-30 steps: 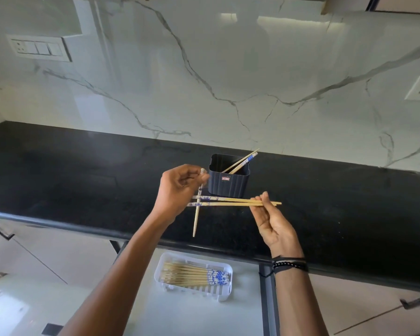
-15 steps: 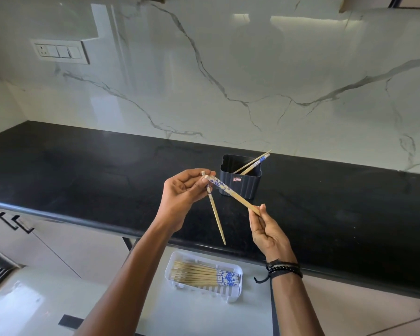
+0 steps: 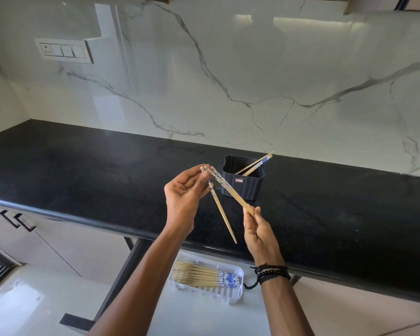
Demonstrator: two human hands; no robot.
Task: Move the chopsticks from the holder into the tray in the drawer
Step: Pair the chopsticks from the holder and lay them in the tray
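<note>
The dark ribbed holder (image 3: 249, 189) stands on the black counter with two chopsticks (image 3: 256, 163) leaning out of its right side. My left hand (image 3: 186, 194) pinches the patterned top ends of several bamboo chopsticks in front of the holder. One of them (image 3: 222, 214) hangs down and to the right. A pair (image 3: 230, 190) slants down to my right hand (image 3: 258, 229), which pinches their thin tips. Below the counter edge, the white tray (image 3: 237, 295) lies in the open drawer with several chopsticks (image 3: 204, 277) laid flat in it.
The black counter (image 3: 83, 173) runs across the view, with a marble backsplash behind it. A switch plate (image 3: 63, 50) is on the wall at left. The open white drawer (image 3: 192, 318) lies below the counter edge, flanked by cabinet fronts with black handles (image 3: 17, 220).
The pair that lay level between my hands a second ago now slants down to the right. The single chopstick in my left hand has swung its tip rightward. The view has shifted slightly.
</note>
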